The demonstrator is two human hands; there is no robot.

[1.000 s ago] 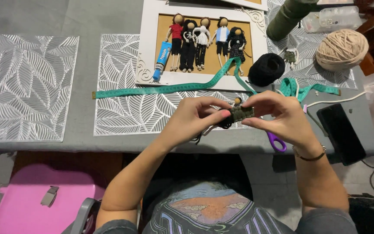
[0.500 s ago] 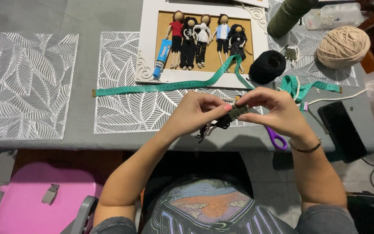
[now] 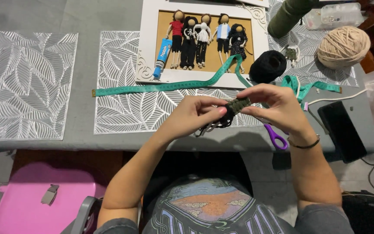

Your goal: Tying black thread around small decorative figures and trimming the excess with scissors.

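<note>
I pinch a small yarn-wrapped figure (image 3: 235,106) between both hands above the near table edge (image 3: 152,141): left hand (image 3: 195,115) grips its dark end, right hand (image 3: 278,106) its olive end. It looks light, soft and pliable; hold by the wrapped body, not the loose strands.

Bare placemats (image 3: 22,82) lie open leftward; frame (image 3: 204,41), yarn (image 3: 268,66), phone (image 3: 342,130) crowd the right.

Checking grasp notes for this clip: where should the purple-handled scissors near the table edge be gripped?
By the purple-handled scissors' loop, from the near table edge: the loop points toward the person, while the right hand covers the blades.
</note>
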